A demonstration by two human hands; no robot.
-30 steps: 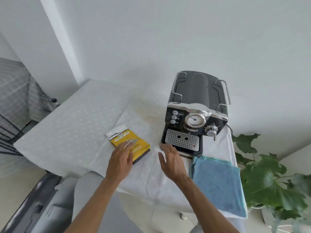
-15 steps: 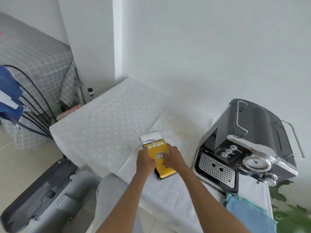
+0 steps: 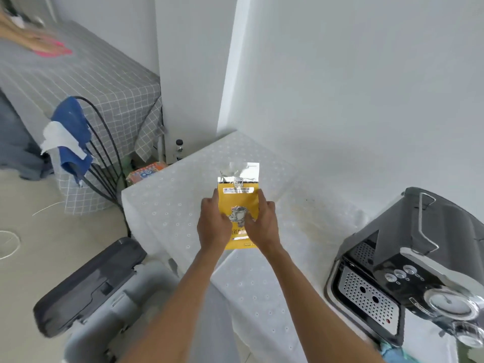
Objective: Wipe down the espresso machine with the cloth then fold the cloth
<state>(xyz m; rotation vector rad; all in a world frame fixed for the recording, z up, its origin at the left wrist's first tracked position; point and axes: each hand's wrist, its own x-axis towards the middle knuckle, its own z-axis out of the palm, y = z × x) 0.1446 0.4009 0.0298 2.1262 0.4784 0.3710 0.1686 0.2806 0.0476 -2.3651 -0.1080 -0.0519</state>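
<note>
L hand [image 3: 213, 226] & R hand [image 3: 262, 227] each gripped the yellow coffee pouch [image 3: 238, 199] over the desk [image 3: 167, 205]. Espresso machine [image 3: 419, 258] sat at right.

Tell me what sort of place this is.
Likely a home room: an espresso machine on a white-clothed table, another table under grey checked cloth, a chair draped with fabric.

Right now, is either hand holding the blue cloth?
No, the left hand and right hand both hold the yellow coffee bag.
</note>
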